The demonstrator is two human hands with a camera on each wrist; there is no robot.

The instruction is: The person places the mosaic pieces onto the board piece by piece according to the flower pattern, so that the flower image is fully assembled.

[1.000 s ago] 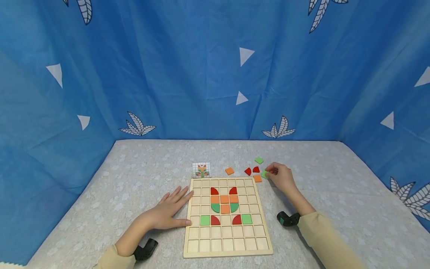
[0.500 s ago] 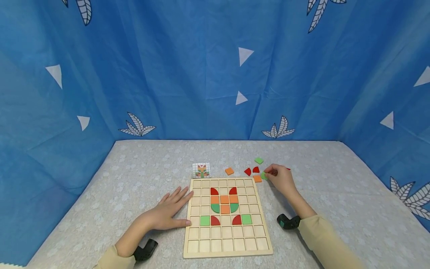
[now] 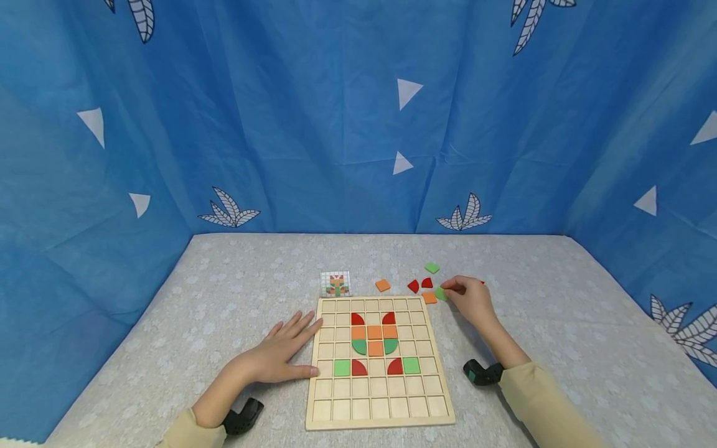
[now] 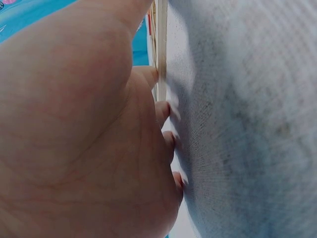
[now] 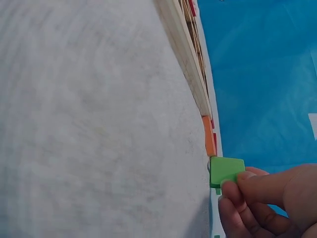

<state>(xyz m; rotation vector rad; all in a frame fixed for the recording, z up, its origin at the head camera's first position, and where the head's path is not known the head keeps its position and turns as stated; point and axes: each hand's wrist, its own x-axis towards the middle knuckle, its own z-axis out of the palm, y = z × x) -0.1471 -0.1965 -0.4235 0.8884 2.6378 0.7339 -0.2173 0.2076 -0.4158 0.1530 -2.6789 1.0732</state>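
Observation:
My right hand (image 3: 470, 300) pinches a light green square tile (image 5: 227, 171) between thumb and fingertips, just past the board's far right corner. In the right wrist view the tile stands tilted up on its edge. A wooden grid board (image 3: 381, 407) lies in front of me, with red, orange and green pieces in some of its cells. My left hand (image 3: 280, 354) lies spread at the board's left side, its thumb and index fingertip touching the rim. Beside the pinched tile are an orange square (image 3: 429, 298) and two red quarter-circle pieces (image 3: 413, 286).
A small pattern card (image 3: 335, 284) lies behind the board's far left corner. Another orange square (image 3: 383, 285) and a light green square (image 3: 432, 267) rest on the patterned tablecloth (image 3: 252, 267). Blue curtain (image 3: 336, 124) surrounds the table at the back and sides.
The right hand stays almost in place, and the green tile in its fingers has tilted and shifted slightly toward me. My left hand and the board have not moved.

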